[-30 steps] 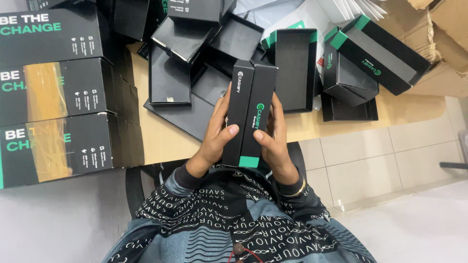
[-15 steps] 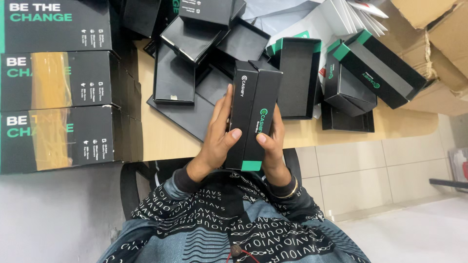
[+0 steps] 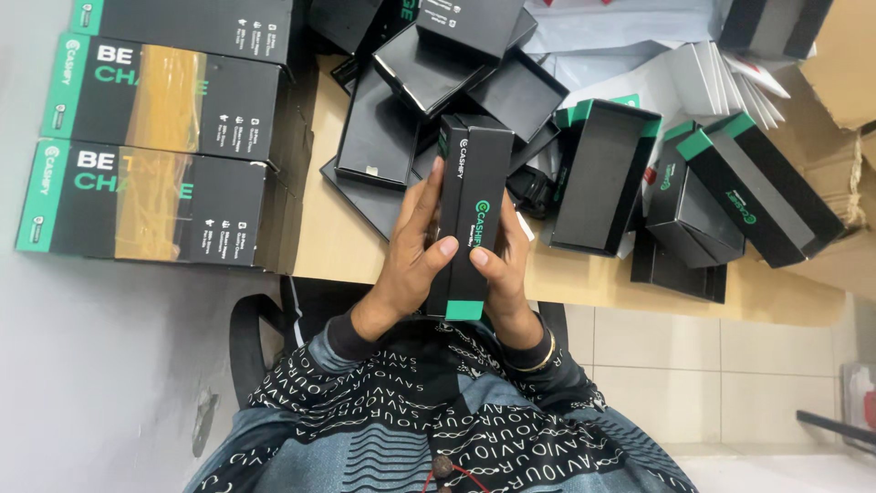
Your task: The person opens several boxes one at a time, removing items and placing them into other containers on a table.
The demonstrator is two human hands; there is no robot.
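Note:
Both my hands hold one long black box point(image 3: 474, 205) with a green end, upright over the edge of a wooden table point(image 3: 338, 242). My left hand point(image 3: 411, 260) grips its left side, thumb pressed on the front face. My right hand point(image 3: 505, 274) wraps the right side, thumb also on the front. The box looks like two halves closed together, with a seam down its left side.
Several open black box trays and lids point(image 3: 429, 73) lie piled on the table beyond my hands. An open green-trimmed box point(image 3: 602, 173) and closed ones point(image 3: 762, 187) sit to the right. Large black-and-green cartons point(image 3: 155, 205) are stacked at the left. Torn cardboard point(image 3: 839, 55) lies far right.
The box's two halves have come closer together in my hands, and both thumbs now press on its front. The view has shifted slightly.

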